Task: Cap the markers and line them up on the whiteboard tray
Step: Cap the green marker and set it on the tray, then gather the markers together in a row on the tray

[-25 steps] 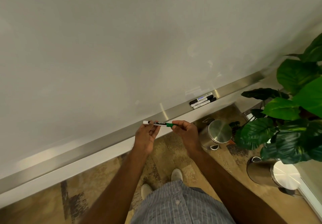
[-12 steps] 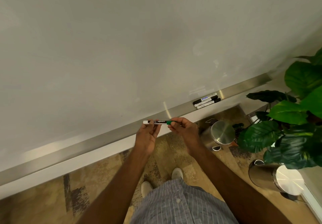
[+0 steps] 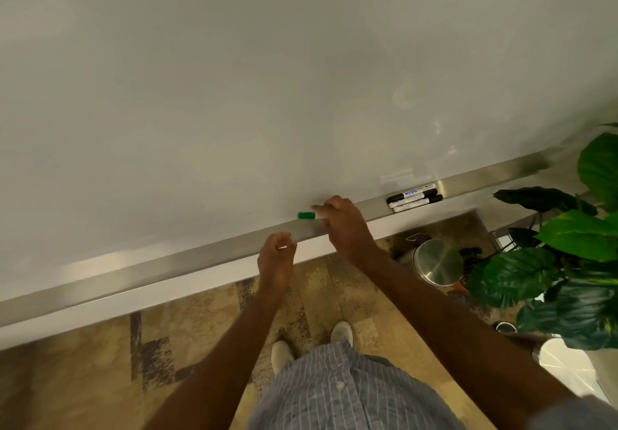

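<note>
Brushed-metal whiteboard tray [image 3: 200, 259], running along the foot of the whiteboard [image 3: 234, 78]. I log one green marker [image 3: 306, 215], its green cap end showing, the rest hidden behind my right hand [image 3: 341, 222], which grips it at the tray's back edge against the board. My left hand [image 3: 276, 255] is loosely curled in front of the tray, a pale sliver at the fingertips; I cannot tell what it is. Three black markers [image 3: 414, 197], capped, lie side by side in the tray, well apart to the right. Steel bin [image 3: 436, 262] and a leafy plant [image 3: 568, 262] on the floor.
</note>
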